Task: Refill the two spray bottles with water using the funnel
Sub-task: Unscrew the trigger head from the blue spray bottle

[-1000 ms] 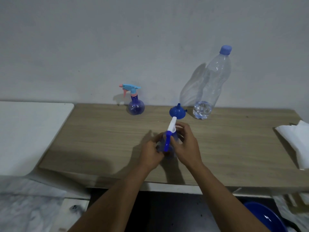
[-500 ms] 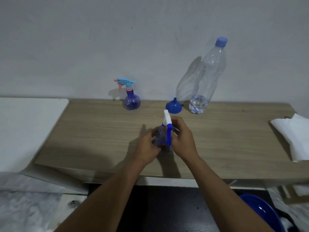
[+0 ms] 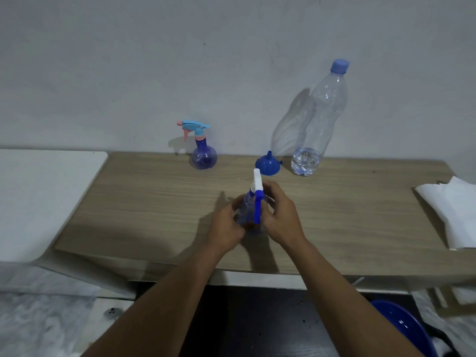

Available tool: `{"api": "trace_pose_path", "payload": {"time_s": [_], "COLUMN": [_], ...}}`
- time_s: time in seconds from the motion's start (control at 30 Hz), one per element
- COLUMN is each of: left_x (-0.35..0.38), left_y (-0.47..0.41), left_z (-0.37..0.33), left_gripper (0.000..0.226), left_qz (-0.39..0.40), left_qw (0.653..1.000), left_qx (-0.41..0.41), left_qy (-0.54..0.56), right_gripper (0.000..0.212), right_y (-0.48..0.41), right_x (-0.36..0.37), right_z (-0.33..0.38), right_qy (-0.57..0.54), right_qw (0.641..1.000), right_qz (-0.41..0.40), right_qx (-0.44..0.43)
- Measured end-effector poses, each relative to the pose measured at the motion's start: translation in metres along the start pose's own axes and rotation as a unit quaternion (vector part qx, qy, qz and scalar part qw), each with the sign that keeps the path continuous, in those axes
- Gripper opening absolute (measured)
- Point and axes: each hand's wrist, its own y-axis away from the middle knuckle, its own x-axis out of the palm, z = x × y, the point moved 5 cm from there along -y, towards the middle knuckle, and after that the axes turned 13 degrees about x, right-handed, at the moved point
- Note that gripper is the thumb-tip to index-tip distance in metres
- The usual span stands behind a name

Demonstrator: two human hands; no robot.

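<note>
The left hand (image 3: 226,225) curls round the clear body of the near spray bottle (image 3: 256,202), steadying it upright on the wooden surface (image 3: 360,215). The right hand (image 3: 280,217) wraps the other side higher up, its fingers closed about the neck just under the white and blue trigger head. Both hands have a firm hold. This split grip, one on the body and one at the collar, suggests the head is being unscrewed so the neck is open for filling; whether the thread has loosened cannot be told.

Just behind the hands, the blue funnel (image 3: 268,166) sits mouth-down with its spout up, within easy reach. Beside it to the right stands a capped clear water bottle (image 3: 322,119), holding only a little water at its base. The far spray bottle (image 3: 203,155), with a light-blue and pink head, waits by the wall to the left, untouched. A white paper sheet (image 3: 453,212) lies at the surface's right end, probably for spills.
</note>
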Motion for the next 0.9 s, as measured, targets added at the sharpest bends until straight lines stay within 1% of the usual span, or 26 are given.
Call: {"api": "trace_pose_path", "payload": {"time_s": [0.1, 0.17, 0.27, 0.37, 0.43, 0.5, 0.57, 0.63, 0.67, 0.8, 0.87, 0.9], "left_x": [0.0, 0.001, 0.001, 0.0, -0.001, 0.0, 0.0, -0.001, -0.001, -0.002, -0.002, -0.003], "left_y": [-0.001, -0.002, -0.002, -0.002, -0.003, -0.004, -0.004, -0.003, -0.003, -0.005, -0.004, -0.004], "left_z": [0.0, 0.002, 0.001, 0.0, 0.002, 0.004, 0.004, 0.004, 0.006, 0.004, -0.001, -0.004], "left_gripper": [0.058, 0.06, 0.058, 0.052, 0.055, 0.06, 0.063, 0.066, 0.067, 0.065, 0.062, 0.059], "left_qz": [-0.003, -0.002, -0.004, -0.017, -0.013, -0.011, -0.005, -0.003, -0.001, 0.0, 0.001, -0.001], "left_qw": [1.0, 1.0, 1.0, 1.0, 1.0, 1.0, 1.0, 1.0, 1.0, 1.0, 1.0, 1.0], "left_qx": [-0.002, 0.004, 0.004, 0.002, 0.01, 0.007, 0.005, 0.002, 0.003, 0.006, 0.006, 0.008], "left_qy": [0.016, 0.001, -0.001, 0.006, -0.007, -0.014, -0.01, -0.014, -0.019, -0.025, -0.015, -0.016], "right_gripper": [0.03, 0.028, 0.033, 0.033, 0.026, 0.026, 0.031, 0.033, 0.038, 0.067, 0.076, 0.077], "right_y": [-0.002, -0.002, 0.001, 0.001, -0.001, 0.0, 0.001, 0.002, 0.002, 0.007, 0.008, 0.008], "right_x": [0.0, 0.001, 0.002, 0.001, 0.002, 0.003, 0.003, 0.001, -0.001, -0.008, -0.008, -0.007], "right_z": [-0.001, 0.0, 0.002, 0.001, 0.002, 0.004, 0.003, 0.002, 0.002, 0.01, 0.014, 0.016], "right_qy": [-0.012, -0.009, -0.006, -0.014, -0.006, 0.013, 0.026, 0.01, -0.007, -0.054, -0.036, -0.015], "right_qw": [1.0, 1.0, 1.0, 0.999, 0.999, 1.0, 0.999, 0.999, 0.999, 0.998, 0.998, 0.998], "right_qz": [-0.012, -0.007, 0.0, -0.02, -0.023, -0.011, 0.012, 0.026, 0.025, 0.039, 0.055, 0.064], "right_qx": [0.011, 0.003, -0.007, 0.021, 0.027, 0.018, 0.016, 0.028, 0.033, 0.018, 0.001, -0.007]}}
